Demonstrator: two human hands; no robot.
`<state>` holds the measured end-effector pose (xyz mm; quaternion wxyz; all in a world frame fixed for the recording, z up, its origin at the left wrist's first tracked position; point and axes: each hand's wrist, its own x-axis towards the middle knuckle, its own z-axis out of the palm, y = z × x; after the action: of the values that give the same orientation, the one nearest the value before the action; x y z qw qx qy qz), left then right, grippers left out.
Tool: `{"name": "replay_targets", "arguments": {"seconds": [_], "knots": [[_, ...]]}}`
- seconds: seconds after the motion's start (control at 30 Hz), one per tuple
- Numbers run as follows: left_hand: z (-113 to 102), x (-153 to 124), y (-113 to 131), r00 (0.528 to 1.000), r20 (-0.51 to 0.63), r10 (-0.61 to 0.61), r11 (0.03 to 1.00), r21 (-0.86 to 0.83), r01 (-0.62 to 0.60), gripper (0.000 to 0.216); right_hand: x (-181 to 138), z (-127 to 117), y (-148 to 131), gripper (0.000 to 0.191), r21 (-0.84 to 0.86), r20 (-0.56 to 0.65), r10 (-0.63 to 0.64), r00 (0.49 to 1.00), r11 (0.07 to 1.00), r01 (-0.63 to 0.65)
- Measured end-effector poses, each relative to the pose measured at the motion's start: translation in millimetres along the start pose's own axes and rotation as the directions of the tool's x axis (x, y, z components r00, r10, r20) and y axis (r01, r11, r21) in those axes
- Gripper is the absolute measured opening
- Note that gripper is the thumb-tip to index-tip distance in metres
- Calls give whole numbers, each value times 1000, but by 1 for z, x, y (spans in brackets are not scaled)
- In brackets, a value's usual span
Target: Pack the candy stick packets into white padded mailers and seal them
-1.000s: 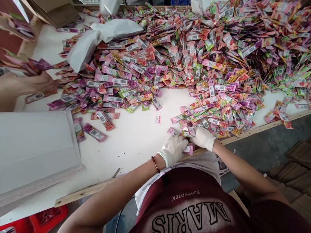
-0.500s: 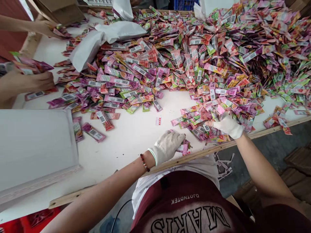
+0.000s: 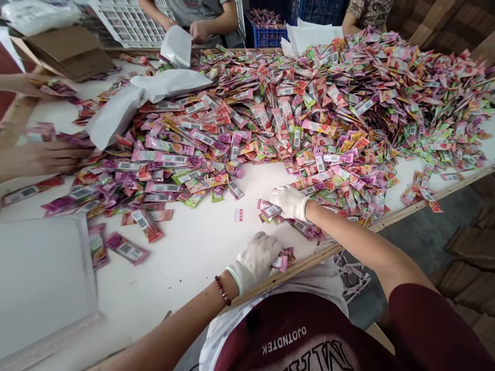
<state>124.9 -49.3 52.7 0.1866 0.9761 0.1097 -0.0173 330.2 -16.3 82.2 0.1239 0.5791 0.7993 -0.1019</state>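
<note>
A huge heap of small pink, purple, green and orange sachets [image 3: 317, 108] covers the far half of the white table [image 3: 201, 242]. My left hand [image 3: 257, 257], in a white glove, is closed on a small bundle of pink sachets [image 3: 283, 257] at the table's near edge. My right hand [image 3: 291, 201], also gloved, lies with curled fingers on a few loose sachets [image 3: 268, 211] at the heap's near fringe; whether it grips them I cannot tell.
A white board [image 3: 42, 278] lies at the near left. White bags [image 3: 127, 103] rest on the heap. Another person's hands [image 3: 42, 157] sort sachets at the left; two more people stand at the far side by crates [image 3: 127, 20]. A wooden strip [image 3: 425, 203] edges the table.
My right hand moved left from the heap's right fringe to loose sachets near the table's middle. My left hand stayed on its bundle. The view tilted up, showing people at the far side.
</note>
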Motion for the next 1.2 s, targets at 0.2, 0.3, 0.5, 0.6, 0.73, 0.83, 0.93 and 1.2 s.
{"name": "replay_targets", "arguments": {"seconds": [0.2,0.3,0.5,0.6,0.73,0.83,0.93,1.2], "knots": [[-28,32,-28,910,-204,-360,900,-333,281,36,-49,-13,72,22,385,-10,394,919,850,-360],[-47,80,-45,883,-211,-418,879,-338,336,25,-61,-15,118,22,264,49,546,836,800,-538],[-56,154,-52,915,-62,-398,911,-139,387,40,-51,-6,138,29,88,186,584,790,791,-605],[-51,155,-50,918,-19,-397,918,3,397,44,-51,1,134,28,72,121,568,814,813,-578],[-45,131,-61,882,-27,-471,881,22,472,40,-64,8,136,25,159,-74,527,847,845,-511],[-42,111,-74,851,46,-524,852,12,524,38,-77,8,143,15,503,-154,628,763,715,-486],[-43,95,-81,847,116,-519,854,37,518,40,-84,4,149,27,730,-180,682,709,576,-368],[-41,79,-59,897,-13,-441,882,178,436,41,-58,13,128,30,669,4,581,814,603,-434]]}}
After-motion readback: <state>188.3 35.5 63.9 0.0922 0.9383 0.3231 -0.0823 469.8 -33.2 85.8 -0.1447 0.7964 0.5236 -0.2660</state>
